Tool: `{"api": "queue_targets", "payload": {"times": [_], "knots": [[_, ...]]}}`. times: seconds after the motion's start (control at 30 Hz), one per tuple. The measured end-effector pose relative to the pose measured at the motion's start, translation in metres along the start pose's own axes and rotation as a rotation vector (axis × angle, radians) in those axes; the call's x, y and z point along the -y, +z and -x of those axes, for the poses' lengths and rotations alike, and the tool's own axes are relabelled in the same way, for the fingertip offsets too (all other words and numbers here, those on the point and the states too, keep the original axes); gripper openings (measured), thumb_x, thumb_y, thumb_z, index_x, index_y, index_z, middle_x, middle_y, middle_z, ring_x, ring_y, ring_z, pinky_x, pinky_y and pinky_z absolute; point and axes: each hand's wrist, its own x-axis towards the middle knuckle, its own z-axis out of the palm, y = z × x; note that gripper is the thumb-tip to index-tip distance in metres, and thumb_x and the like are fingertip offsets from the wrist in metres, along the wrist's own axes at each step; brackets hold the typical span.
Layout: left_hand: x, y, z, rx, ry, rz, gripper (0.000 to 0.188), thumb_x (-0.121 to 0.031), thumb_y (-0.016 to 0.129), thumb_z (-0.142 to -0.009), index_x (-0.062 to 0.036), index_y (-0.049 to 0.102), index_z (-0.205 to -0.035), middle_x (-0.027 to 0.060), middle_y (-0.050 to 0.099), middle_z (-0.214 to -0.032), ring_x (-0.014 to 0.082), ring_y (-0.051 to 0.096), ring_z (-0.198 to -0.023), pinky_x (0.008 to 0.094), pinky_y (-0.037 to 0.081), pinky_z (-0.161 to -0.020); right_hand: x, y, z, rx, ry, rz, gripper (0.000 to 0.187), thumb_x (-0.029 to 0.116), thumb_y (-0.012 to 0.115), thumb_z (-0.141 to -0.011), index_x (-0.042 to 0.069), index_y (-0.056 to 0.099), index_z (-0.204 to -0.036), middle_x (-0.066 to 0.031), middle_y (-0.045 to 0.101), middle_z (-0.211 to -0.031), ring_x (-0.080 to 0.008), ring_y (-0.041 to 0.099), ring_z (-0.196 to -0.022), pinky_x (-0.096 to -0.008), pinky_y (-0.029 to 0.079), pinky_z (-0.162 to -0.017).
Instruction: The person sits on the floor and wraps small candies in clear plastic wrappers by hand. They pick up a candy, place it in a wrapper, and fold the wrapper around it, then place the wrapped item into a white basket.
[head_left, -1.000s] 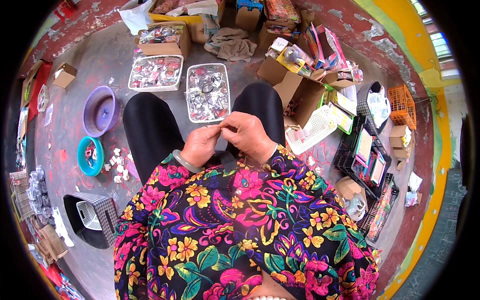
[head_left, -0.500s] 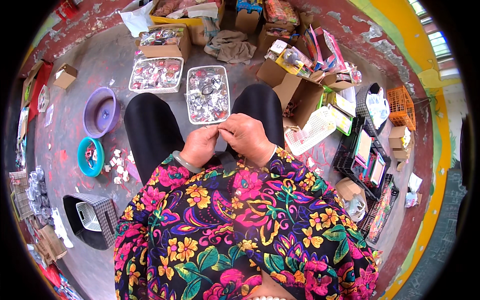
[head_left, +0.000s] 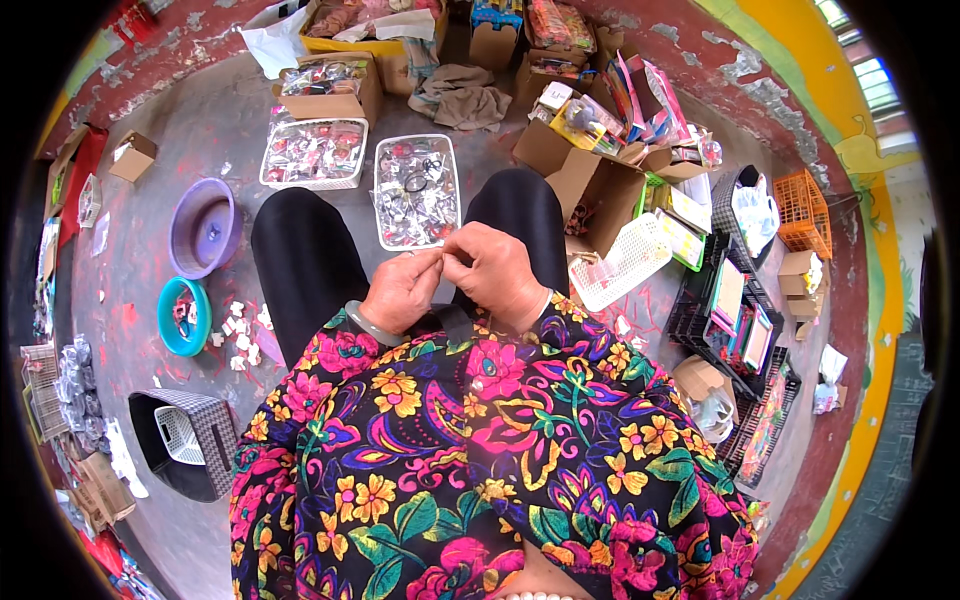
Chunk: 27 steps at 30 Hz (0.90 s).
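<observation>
My left hand (head_left: pixel 400 290) and my right hand (head_left: pixel 492 277) meet between my knees, fingertips pinched together and touching. Whatever they pinch is too small or too hidden to make out. Just beyond them lies a white plastic basket (head_left: pixel 379 222) filled with small items in clear packets, with a thin black ring (head_left: pixel 415 182) on top. A second white basket (head_left: pixel 272 181) of similar packets stands to its left, in front of an open cardboard box (head_left: pixel 318 106). A pale bangle (head_left: pixel 372 325) is on my left wrist.
On the left are a purple basin (head_left: pixel 232 232), a teal bowl (head_left: pixel 203 338), scattered white pieces (head_left: pixel 240 342) and a checked bin (head_left: pixel 214 440). To the right stand an open carton (head_left: pixel 612 200), a white tray (head_left: pixel 610 285), black crates (head_left: pixel 690 325) and an orange crate (head_left: pixel 803 215).
My right hand's fingers have shifted slightly up and curled a little more. Both hands stay pinched together in nearly the same place. The baskets have not moved.
</observation>
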Motion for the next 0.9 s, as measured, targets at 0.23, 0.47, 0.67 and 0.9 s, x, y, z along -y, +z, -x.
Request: {"api": "queue_targets", "payload": {"times": [0.23, 0.47, 0.67, 0.9], "knots": [[0.008, 0.001, 0.001, 0.045, -0.164, 0.357, 0.025, -0.011, 0.047, -0.09, 0.0037, 0.059, -0.106, 0.0124, 0.064, -0.096, 0.017, 0.06, -0.083, 0.026, 0.046, -0.075, -0.02, -0.006, 0.002, 0.128, 0.49, -0.617, 0.01, 0.008, 0.06, -0.074, -0.001, 0.062, -0.079, -0.003, 0.061, -0.072, -0.0105, 0.057, -0.064, -0.0234, 0.046, -0.058], [0.013, 0.0, 0.001, -0.004, -0.546, 0.886, 0.031, -0.015, 0.044, -0.092, 0.0093, 0.052, -0.11, 0.0196, 0.06, -0.101, 0.0233, 0.061, -0.09, 0.0335, 0.051, -0.08, -0.034, -0.034, 0.012, 0.015, 0.738, -0.954, 0.007, 0.007, 0.061, -0.08, 0.001, 0.061, -0.083, -0.0039, 0.062, -0.074, -0.0092, 0.059, -0.066, -0.0181, 0.045, -0.06], [0.009, -0.005, 0.001, -0.055, -0.547, 0.964, 0.029, -0.017, 0.046, -0.092, 0.0089, 0.052, -0.105, 0.0208, 0.06, -0.098, 0.0249, 0.062, -0.087, 0.0333, 0.053, -0.075, -0.061, -0.096, 0.054, -0.28, 0.639, -1.015, 0.009, 0.007, 0.061, -0.08, 0.001, 0.061, -0.086, -0.0048, 0.063, -0.076, -0.0107, 0.06, -0.067, -0.0194, 0.046, -0.058], [0.013, -0.006, 0.002, -0.038, -0.513, 0.973, 0.027, -0.015, 0.045, -0.092, 0.0062, 0.053, -0.107, 0.0195, 0.061, -0.098, 0.0213, 0.062, -0.086, 0.0306, 0.052, -0.079, -0.116, -0.174, 0.156, -0.523, 0.789, -0.584, 0.008, 0.008, 0.058, -0.082, 0.001, 0.062, -0.082, -0.0014, 0.061, -0.071, -0.0073, 0.055, -0.061, -0.0198, 0.043, -0.054]]}}
